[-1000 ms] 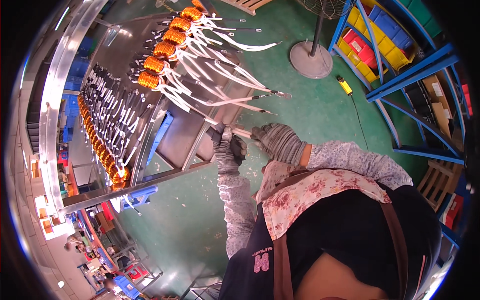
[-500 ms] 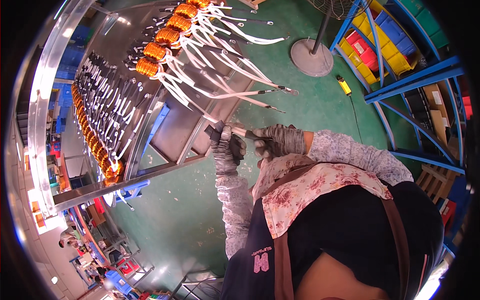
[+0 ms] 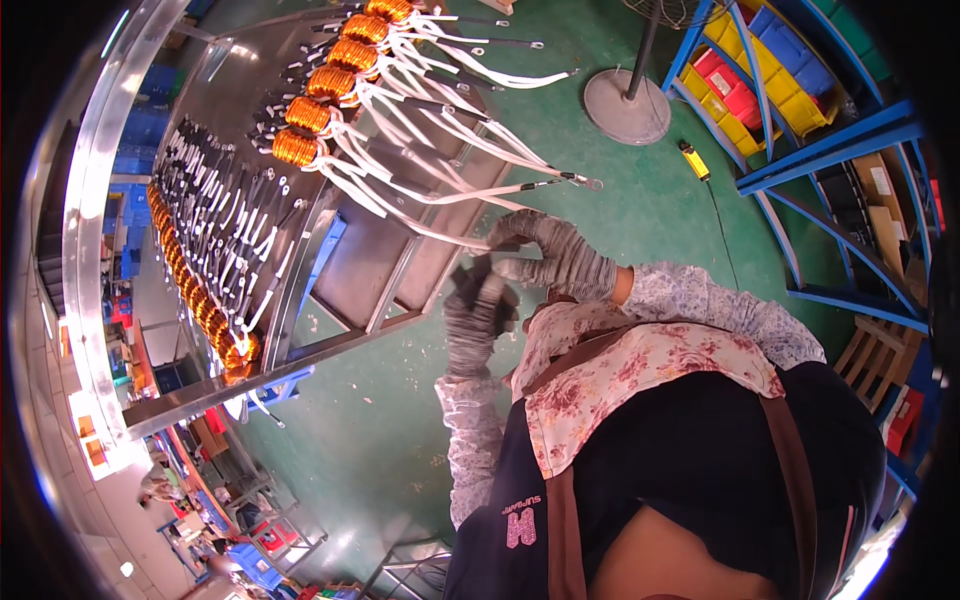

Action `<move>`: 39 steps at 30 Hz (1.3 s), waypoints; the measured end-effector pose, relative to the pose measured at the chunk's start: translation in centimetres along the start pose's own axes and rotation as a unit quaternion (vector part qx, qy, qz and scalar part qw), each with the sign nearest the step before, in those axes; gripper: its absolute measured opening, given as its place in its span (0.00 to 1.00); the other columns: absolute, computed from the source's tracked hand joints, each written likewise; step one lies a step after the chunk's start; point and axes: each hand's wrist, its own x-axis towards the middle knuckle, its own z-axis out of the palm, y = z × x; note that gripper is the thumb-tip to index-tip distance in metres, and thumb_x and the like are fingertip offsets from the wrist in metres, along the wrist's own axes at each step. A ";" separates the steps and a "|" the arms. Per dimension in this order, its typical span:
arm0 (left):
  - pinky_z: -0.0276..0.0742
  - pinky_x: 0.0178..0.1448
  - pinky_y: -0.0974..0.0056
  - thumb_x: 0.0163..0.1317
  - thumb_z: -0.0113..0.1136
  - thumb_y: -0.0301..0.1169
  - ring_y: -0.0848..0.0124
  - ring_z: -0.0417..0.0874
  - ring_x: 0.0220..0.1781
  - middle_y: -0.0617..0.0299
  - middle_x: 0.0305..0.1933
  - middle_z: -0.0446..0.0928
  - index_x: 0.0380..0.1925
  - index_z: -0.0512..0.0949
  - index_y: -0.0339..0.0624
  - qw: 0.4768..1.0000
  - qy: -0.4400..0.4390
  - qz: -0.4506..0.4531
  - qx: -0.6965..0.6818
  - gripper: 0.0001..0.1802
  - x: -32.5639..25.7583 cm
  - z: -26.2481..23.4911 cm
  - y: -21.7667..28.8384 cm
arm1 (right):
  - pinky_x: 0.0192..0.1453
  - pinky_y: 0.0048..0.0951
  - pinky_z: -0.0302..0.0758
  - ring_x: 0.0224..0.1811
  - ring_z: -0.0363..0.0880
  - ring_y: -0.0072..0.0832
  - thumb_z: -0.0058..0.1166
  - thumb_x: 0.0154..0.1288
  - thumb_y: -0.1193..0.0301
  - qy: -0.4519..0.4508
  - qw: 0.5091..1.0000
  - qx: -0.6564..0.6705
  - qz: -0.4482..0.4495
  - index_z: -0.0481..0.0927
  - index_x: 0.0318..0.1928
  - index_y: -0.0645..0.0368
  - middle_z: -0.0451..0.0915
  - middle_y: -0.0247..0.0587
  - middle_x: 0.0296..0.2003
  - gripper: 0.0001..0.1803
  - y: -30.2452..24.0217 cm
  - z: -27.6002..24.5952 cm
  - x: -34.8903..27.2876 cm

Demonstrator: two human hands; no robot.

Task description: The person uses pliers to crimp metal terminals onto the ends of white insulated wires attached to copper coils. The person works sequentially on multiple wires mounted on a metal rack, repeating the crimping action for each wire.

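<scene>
A green workshop floor (image 3: 400, 440) is seen below a tilted grey metal work table (image 3: 400, 270), with blue shelving (image 3: 840, 150) of coloured bins at the right and a round fan base (image 3: 627, 107) standing near it. Along the table's upper edge a row of copper-wound coils (image 3: 330, 60) is laid out, each trailing long white sleeved leads (image 3: 450, 130) over the table edge toward the person. A second, denser row of coils (image 3: 200, 300) is lined along the far left side. And here, just off the table's near corner, both gloved hands are brought close together. One white lead (image 3: 420, 225) is pinched at its end by the right hand (image 3: 560, 255), fingers curled tight round it. The left hand (image 3: 475, 310), in a darker grey glove, is clenched just below and beside the right; something small appears to be gripped in it, but what it is cannot be told. A yellow hand tool (image 3: 692, 160) is seen lying on the floor, well apart.
</scene>
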 end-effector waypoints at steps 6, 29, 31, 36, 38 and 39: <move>0.63 0.14 0.75 0.59 0.54 0.39 0.77 0.70 0.14 0.65 0.18 0.71 0.37 0.71 0.41 0.993 -0.109 -0.026 -0.038 0.14 2.9 2.6 -1.7 | 0.43 0.28 0.73 0.39 0.75 0.29 0.58 0.52 0.74 0.148 0.958 0.246 0.001 0.76 0.32 0.63 0.76 0.40 0.37 0.07 0.9 -4.0 -0.8; 0.68 0.09 0.66 0.61 0.51 0.38 0.69 0.74 0.13 0.64 0.17 0.71 0.30 0.70 0.45 0.970 -0.061 -0.093 -0.214 0.09 12.8 0.3 -4.8 | 0.23 0.21 0.70 0.22 0.68 0.21 0.46 0.62 0.57 0.109 0.930 0.130 0.326 0.78 0.40 0.60 0.69 0.30 0.21 0.19 5.4 -4.7 -6.3; 0.69 0.09 0.67 0.61 0.51 0.38 0.69 0.74 0.13 0.65 0.17 0.71 0.30 0.70 0.45 0.976 -0.071 -0.082 -0.191 0.09 12.2 0.7 -4.0 | 0.23 0.21 0.70 0.23 0.69 0.20 0.46 0.62 0.57 0.117 0.917 0.175 0.340 0.77 0.40 0.61 0.70 0.31 0.23 0.19 4.9 -4.2 -5.6; 0.66 0.10 0.69 0.60 0.52 0.38 0.73 0.72 0.14 0.67 0.17 0.69 0.36 0.71 0.41 0.975 -0.082 -0.067 -0.194 0.12 11.8 0.2 -4.3 | 0.29 0.32 0.72 0.25 0.74 0.34 0.43 0.64 0.61 0.098 0.979 -0.055 0.171 0.76 0.38 0.65 0.76 0.47 0.26 0.18 4.7 -2.0 -1.4; 0.66 0.09 0.69 0.60 0.52 0.37 0.72 0.72 0.13 0.66 0.16 0.69 0.34 0.70 0.42 0.971 -0.080 -0.076 -0.213 0.11 11.6 -0.8 -4.5 | 0.36 0.38 0.71 0.28 0.74 0.45 0.40 0.64 0.62 -0.001 0.972 -0.189 0.138 0.75 0.34 0.66 0.75 0.56 0.26 0.18 1.9 -1.7 -0.2; 0.66 0.09 0.68 0.60 0.51 0.37 0.70 0.72 0.12 0.65 0.16 0.69 0.31 0.70 0.43 0.968 -0.087 -0.078 -0.223 0.09 11.3 -0.6 -4.2 | 0.36 0.38 0.71 0.28 0.74 0.46 0.39 0.65 0.61 -0.015 0.952 -0.274 0.133 0.74 0.33 0.66 0.75 0.55 0.25 0.19 1.8 -1.7 -0.5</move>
